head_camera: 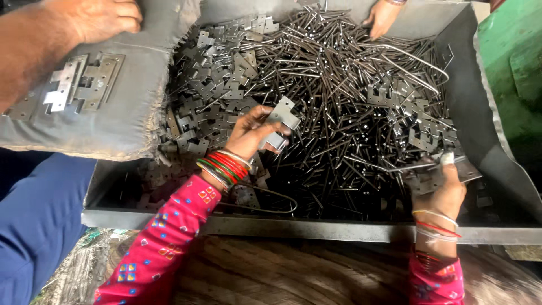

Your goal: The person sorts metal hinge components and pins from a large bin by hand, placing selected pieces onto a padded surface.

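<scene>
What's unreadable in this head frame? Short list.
- Tray floor: buried under the metal pins and hinge leaves.
- Right hand fingers: hidden behind the hinge pieces it holds; grip unclear.
- Hinge leaf in left hand: lower part covered by fingers.
- Other people's hands: cut off by top edge.
- Single pins: too small to count.

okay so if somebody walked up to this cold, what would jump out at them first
The heap of thin metal pins filling the middle of the big metal tray, with hinge plates piled at its left. At the tray's centre the left hand holds up a hinge leaf, red and green bangles on its wrist. The right hand rests on plates at the right.
</scene>
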